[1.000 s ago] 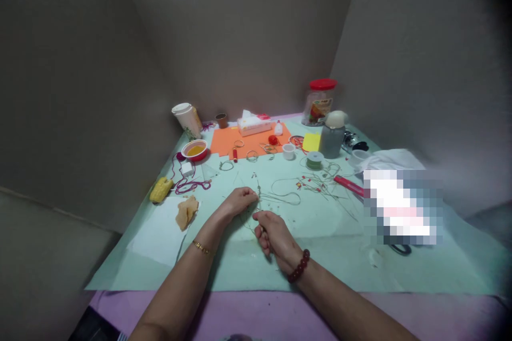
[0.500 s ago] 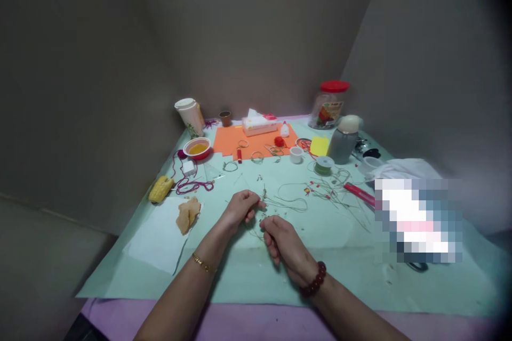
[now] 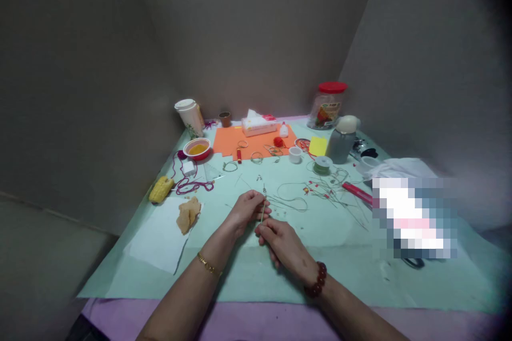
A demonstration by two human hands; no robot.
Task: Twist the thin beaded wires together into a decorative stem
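Pale green sheeting covers the worktop [image 3: 344, 261], boxed in by plain brown board. From my end I see the left hand [image 3: 247, 209] and right hand [image 3: 282, 242] meeting near the middle. Each grip is pinched tight on a thin wire stem [image 3: 263, 206] that stands almost upright between them, the left higher up and the right at its lower end. Loose wire loops [image 3: 292, 202] lie just beyond. Farther back sit an orange sheet [image 3: 226, 144], a red bowl [image 3: 197, 148] and a red-lidded jar [image 3: 327, 106]. A corn cob [image 3: 161, 189] lies off to the left.
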